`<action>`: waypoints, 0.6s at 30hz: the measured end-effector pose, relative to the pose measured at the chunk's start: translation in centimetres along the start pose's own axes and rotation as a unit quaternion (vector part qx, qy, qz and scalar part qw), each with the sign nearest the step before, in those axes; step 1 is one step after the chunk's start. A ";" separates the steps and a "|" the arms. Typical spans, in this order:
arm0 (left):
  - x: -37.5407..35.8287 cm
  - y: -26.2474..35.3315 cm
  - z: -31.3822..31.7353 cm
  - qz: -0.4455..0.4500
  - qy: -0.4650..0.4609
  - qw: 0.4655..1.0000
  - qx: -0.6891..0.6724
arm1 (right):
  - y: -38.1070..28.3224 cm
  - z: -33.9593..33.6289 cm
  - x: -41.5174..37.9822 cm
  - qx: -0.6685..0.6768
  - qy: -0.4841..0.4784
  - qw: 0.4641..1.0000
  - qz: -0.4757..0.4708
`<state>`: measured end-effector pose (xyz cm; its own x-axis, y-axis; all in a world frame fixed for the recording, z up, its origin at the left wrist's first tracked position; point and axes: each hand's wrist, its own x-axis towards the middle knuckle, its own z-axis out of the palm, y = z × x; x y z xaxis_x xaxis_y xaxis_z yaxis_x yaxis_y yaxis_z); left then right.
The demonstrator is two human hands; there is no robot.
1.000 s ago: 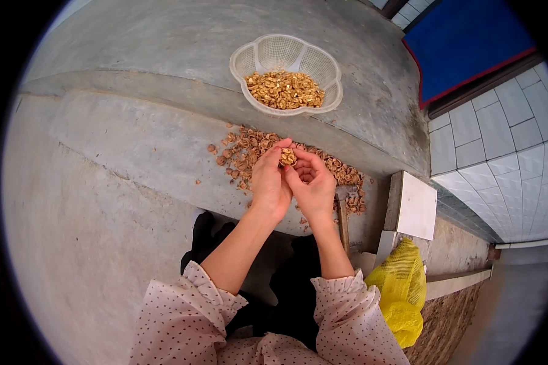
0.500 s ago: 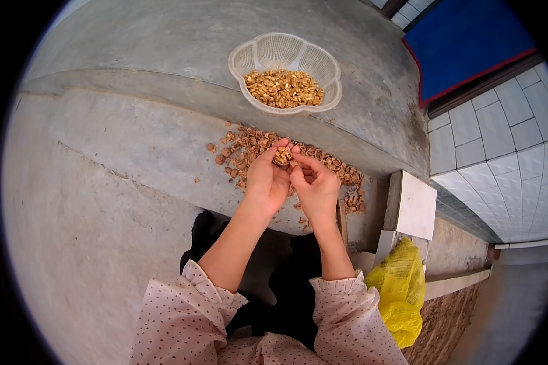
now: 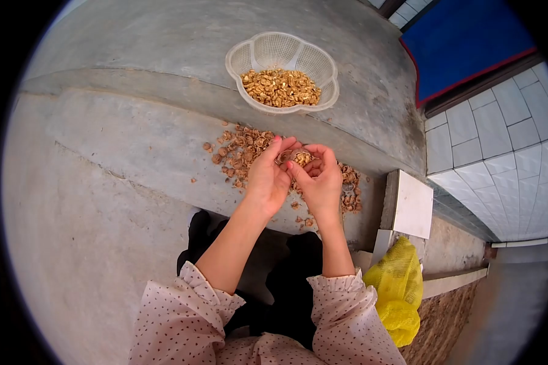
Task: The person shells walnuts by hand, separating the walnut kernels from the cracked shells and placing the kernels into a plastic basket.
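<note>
A cracked walnut point(image 3: 302, 159) with its golden kernel showing is gripped between the thumb and fingers of my right hand point(image 3: 321, 185). Close against it, my left hand point(image 3: 266, 182) is curled, its fingers around a brown piece of walnut shell point(image 3: 284, 157), partly hidden by the fingers. Both hands are over a heap of broken walnut shells point(image 3: 240, 149) spread on the concrete ledge. Beyond them stands a white plastic basket point(image 3: 234, 67) holding a pile of shelled walnut kernels point(image 3: 279, 87).
A concrete step point(image 3: 134, 79) rises behind the shells. To the right are a white-tiled block point(image 3: 413, 205), a yellow mesh bag point(image 3: 399, 286) and a tiled wall point(image 3: 499, 128). A blue curtain point(image 3: 469, 45) with red edging hangs at the upper right.
The walnut that was at my left fingertips is now in my right fingers, slightly to the right. My left fingers have curled in around a shell piece.
</note>
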<state>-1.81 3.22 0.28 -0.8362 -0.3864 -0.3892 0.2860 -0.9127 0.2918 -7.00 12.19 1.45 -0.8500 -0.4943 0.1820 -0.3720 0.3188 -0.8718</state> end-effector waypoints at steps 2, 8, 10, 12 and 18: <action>0.0 -0.2 0.0 0.001 0.007 1.000 -0.006 | -0.3 -0.1 0.0 0.118 0.026 0.992 0.030; -0.1 -0.8 -0.1 0.029 -0.047 0.994 0.094 | 0.8 -0.8 0.6 0.122 -0.014 0.992 -0.011; -0.3 -0.8 0.0 0.032 -0.059 0.990 0.124 | 0.6 -1.6 0.8 0.145 -0.038 0.988 0.033; -0.6 -0.5 0.3 0.027 -0.067 0.987 0.141 | 0.5 -2.4 1.0 0.167 -0.061 0.981 0.077; -0.9 -0.5 0.6 0.013 -0.077 0.979 0.190 | 0.5 -3.6 1.3 0.219 -0.099 0.967 0.081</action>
<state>-1.47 4.12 0.97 -0.8995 -0.3584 -0.2498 0.1380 -0.7756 0.6159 -9.60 14.62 2.85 -0.7804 -0.6248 -0.0261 -0.0094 0.0534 -0.9985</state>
